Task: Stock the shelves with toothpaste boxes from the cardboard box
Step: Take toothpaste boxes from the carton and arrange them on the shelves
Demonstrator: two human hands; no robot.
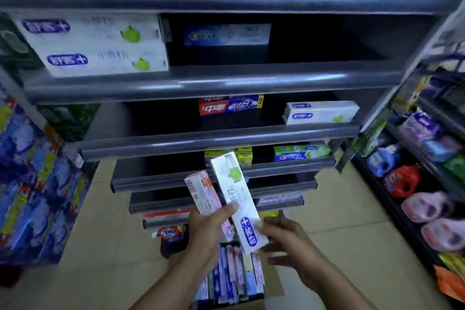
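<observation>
Now you hold two toothpaste boxes: your left hand (pixel 208 229) grips one pink box (pixel 203 196), your right hand (pixel 289 239) one white box (pixel 239 199), above the cardboard box (pixel 274 280) at 6 o'clock.

Matt, dull brown paperboard on the open brown cardboard box (pixel 274 282). Just above it, smooth printed card with a faint sheen on the long white toothpaste box (pixel 239 199) and the long pink toothpaste box (pixel 203 194). Higher above the box, dark grey shelves (pixel 214 83), metal by the look, front rails smooth and glossy with streaked highlights. Under the box, smooth beige floor tiles (pixel 352 209), semi-gloss. Right of the box, shiny soft plastic on the coloured refill pouches (pixel 402 181); left of it, glossy plastic film over the blue printed packs (pixel 30 184).
</observation>
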